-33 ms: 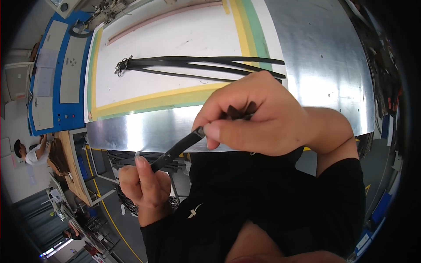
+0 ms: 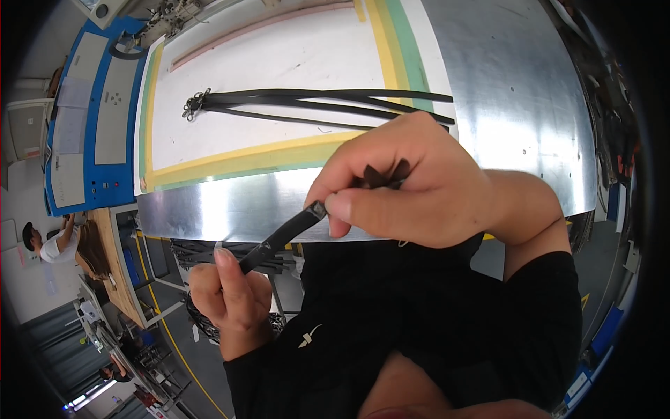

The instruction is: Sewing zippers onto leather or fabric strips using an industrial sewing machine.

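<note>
Between my two hands a short length of black strap (image 2: 285,237) runs slantwise, in front of the table's near edge. Its lower end is gripped by my left hand (image 2: 234,293), thumb raised along it and fingers curled. The thumb and forefinger of my right hand (image 2: 412,192) close at the upper end, where a pale, worn tip shows. Dark pointed pieces (image 2: 380,176) poke out of the right fist; what they belong to is hidden. Behind the right hand, a bundle of long black straps (image 2: 293,99) lies on a white sheet, with small metal rings or hooks (image 2: 197,104) gathered at its left end.
Yellow and green tape (image 2: 244,155) borders the white sheet on a metal table (image 2: 516,91). A pinkish strip (image 2: 258,35) lies along the sheet's far side. Left stands a blue and grey machine (image 2: 91,119). Farther off, a person (image 2: 56,244) is beside a wooden bench (image 2: 115,265).
</note>
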Motion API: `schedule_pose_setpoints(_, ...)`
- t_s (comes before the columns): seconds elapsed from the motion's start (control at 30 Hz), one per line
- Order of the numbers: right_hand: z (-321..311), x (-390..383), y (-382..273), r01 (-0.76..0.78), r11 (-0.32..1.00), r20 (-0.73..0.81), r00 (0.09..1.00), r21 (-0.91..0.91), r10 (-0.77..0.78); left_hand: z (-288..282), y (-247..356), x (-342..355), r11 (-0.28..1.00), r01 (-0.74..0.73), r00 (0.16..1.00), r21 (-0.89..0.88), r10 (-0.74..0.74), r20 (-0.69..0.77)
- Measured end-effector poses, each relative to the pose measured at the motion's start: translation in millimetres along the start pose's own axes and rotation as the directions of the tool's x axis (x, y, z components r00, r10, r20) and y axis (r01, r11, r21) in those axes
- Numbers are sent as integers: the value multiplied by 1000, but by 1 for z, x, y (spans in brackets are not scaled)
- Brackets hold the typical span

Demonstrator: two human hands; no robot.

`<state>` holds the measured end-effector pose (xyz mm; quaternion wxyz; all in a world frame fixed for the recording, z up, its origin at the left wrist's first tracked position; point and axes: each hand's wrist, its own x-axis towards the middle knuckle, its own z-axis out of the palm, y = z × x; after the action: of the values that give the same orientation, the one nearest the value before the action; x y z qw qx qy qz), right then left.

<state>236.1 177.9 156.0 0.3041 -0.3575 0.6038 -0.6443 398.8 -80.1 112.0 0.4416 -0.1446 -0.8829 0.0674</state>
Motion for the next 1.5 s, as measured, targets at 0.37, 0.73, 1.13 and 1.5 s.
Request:
schedule_pose_setpoints(0.37, -1, 1, -6, -80, 996, -17, 997, 33, 80, 0, -2, 2, 1000, -29, 1000, -10, 29, 12)
schedule_pose_setpoints(0.73, 3, 3, -8, -236, 969, -48, 970, 72, 240, 3, -2, 9, 995, -25, 999, -97, 28, 22)
schedule_pose_setpoints(1.13, 11, 4, 23, -157, 973, -138, 974, 168, 181, -11, -29, -8, 892, 404, 903, -202, -354, 243)
schedule_pose_setpoints(1.5, -13, 11, 64, -170, 965, -228, 950, 198, 214, -158, -224, -169, 189, 950, 202, 247, -979, -29)
